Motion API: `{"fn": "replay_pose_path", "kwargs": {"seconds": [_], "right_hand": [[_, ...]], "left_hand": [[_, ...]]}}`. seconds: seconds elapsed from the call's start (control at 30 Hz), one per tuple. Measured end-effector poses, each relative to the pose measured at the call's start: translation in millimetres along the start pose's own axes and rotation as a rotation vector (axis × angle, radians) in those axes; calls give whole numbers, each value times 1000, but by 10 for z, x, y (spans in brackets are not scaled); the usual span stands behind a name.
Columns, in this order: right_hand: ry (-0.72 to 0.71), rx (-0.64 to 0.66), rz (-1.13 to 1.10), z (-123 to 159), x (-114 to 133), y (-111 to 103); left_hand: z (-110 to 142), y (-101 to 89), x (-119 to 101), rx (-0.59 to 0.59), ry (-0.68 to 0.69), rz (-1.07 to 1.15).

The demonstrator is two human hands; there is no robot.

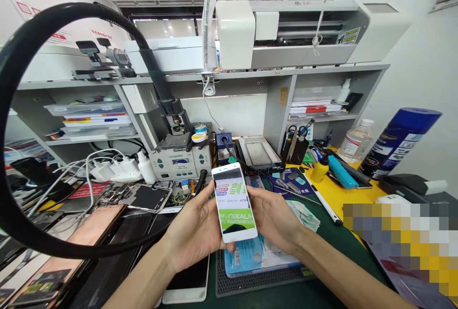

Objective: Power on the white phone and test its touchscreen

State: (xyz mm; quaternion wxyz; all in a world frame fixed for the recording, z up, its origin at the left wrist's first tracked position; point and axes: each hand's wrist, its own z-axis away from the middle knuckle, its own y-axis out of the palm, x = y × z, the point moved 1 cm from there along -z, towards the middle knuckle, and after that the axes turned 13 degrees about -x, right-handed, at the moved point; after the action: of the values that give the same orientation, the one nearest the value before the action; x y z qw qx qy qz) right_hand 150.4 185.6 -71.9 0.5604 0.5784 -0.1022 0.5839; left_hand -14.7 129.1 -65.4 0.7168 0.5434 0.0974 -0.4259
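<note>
A white smartphone [234, 204] is held upright, slightly tilted, in the middle of the view. Its dark glass mirrors a green and white sign with reversed lettering. My left hand [196, 225] grips the phone's left edge, with a thumb along the side and a fingertip showing under the bottom edge. From the right, my right hand [274, 213] closes on the other edge, its fingers partly hidden behind the phone. Below lie a blue packet [245, 256] and a dark perforated mat [257, 283]. Another white-framed phone [188, 280] rests under my left wrist.
A black hose [71, 252] loops across the left side above several opened phones. Behind stand a soldering station [179, 162], a metal heating plate [259, 151] and a shelf [246, 77]. At right are a white pen [327, 204], a clear bottle [356, 142] and a blue spray can [399, 142].
</note>
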Motion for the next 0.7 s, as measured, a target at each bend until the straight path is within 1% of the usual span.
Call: {"fn": "replay_pose_path", "kwargs": {"seconds": [0.17, 0.27, 0.4, 0.6, 0.7], "right_hand": [[17, 34, -52, -39, -13, -18], [26, 18, -74, -36, -11, -19], [-3, -6, -66, -35, -14, -21], [-24, 54, -60, -29, -25, -32], [-26, 63, -62, -23, -25, -35]], "left_hand": [[0, -38, 5, 3, 20, -29], [2, -46, 17, -9, 35, -48], [-2, -31, 12, -15, 51, -73], [-6, -22, -15, -8, 76, -98], [4, -28, -9, 2, 78, -103]]}}
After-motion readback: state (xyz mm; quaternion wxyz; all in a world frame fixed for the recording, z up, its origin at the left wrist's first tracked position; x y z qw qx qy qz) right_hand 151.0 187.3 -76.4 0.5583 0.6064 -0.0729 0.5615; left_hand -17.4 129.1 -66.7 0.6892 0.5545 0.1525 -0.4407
